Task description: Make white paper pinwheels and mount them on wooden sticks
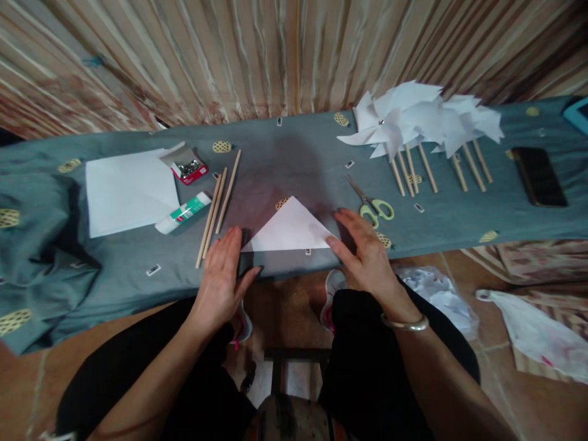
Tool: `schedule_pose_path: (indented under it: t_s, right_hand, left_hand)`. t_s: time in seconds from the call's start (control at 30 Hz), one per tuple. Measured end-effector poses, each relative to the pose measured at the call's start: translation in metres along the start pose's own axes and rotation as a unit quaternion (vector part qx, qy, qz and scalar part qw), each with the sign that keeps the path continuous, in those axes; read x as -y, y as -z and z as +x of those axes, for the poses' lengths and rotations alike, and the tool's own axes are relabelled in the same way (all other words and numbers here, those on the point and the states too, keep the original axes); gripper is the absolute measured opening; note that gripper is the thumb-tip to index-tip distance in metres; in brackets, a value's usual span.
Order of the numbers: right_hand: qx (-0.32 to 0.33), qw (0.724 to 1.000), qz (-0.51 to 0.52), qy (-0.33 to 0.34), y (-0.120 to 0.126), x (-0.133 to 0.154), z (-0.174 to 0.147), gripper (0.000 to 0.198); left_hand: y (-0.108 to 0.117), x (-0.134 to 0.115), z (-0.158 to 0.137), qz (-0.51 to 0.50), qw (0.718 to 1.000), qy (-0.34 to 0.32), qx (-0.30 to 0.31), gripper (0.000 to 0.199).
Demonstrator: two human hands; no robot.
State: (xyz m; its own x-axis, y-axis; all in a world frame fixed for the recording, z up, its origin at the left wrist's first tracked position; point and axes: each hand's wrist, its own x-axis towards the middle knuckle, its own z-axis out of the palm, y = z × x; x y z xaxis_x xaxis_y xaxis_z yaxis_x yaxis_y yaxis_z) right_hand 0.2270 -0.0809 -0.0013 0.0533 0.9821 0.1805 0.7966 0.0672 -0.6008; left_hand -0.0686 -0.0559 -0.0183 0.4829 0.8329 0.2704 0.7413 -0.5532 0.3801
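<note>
A sheet of white paper folded into a triangle (pixel 290 229) lies on the cloth-covered table, its long edge toward me and its point away. My left hand (pixel 223 272) rests at its left corner, fingers stretched out flat and thumb apart. At the right corner is my right hand (pixel 365 254), thumb on the paper and fingers spread on the cloth. Several thin wooden sticks (pixel 212 217) lie just beyond my left hand. Green-handled scissors (pixel 375 208) lie with their blades pointing away, close to my right fingertips.
White paper sheets (pixel 128 193) lie at left with a glue stick (pixel 184 212) and an open red box of metal pins (pixel 189 168). Several paper pinwheels (pixel 413 116) on sticks are piled at back right, beside a black phone (pixel 539 176). A plastic bag (pixel 436 297) sits on the floor.
</note>
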Motion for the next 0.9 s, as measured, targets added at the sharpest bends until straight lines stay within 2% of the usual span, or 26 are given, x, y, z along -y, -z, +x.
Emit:
schedule_pose_path:
  t_s: [0.13,0.27,0.43,0.57,0.7,0.77,0.83,0.87,0.9]
  right_hand:
    - [0.009,0.999,0.041,-0.016,-0.008,0.002,0.005,0.05]
    - [0.0,0.995,0.101,-0.023,-0.013,0.003,0.007,0.031]
    - [-0.002,0.985,0.172,-0.025,-0.012,0.009,0.009,0.006]
    - [0.016,0.981,0.193,-0.016,-0.012,0.015,0.01,0.005]
    - [0.051,0.986,0.156,0.008,-0.013,0.02,0.011,0.008]
    - [0.035,0.991,0.129,0.02,-0.013,0.024,0.012,0.012]
    - [-0.003,0.994,0.108,0.032,-0.013,0.027,0.014,0.014]
    - [-0.024,0.994,0.098,0.037,-0.013,0.029,0.016,0.015]
    - [-0.044,0.994,0.088,0.043,-0.012,0.03,0.017,0.017]
  left_hand:
    - [-0.004,-0.002,0.012,-0.051,0.999,0.003,-0.012,0.07]
    - [-0.002,-0.006,0.019,-0.093,0.995,0.008,-0.026,0.056]
    - [0.003,-0.009,0.023,-0.109,0.992,0.041,-0.042,0.055]
    - [0.006,-0.009,0.027,-0.143,0.985,0.077,-0.058,0.051]
    - [0.009,-0.011,0.033,-0.167,0.977,0.098,-0.084,0.05]
    - [0.009,-0.012,0.038,-0.178,0.972,0.117,-0.102,0.05]
    - [0.007,-0.011,0.044,-0.242,0.95,0.147,-0.129,0.055]
    - [0.005,-0.01,0.047,-0.301,0.927,0.169,-0.146,0.059]
    - [0.004,-0.009,0.051,-0.373,0.892,0.2,-0.161,0.064]
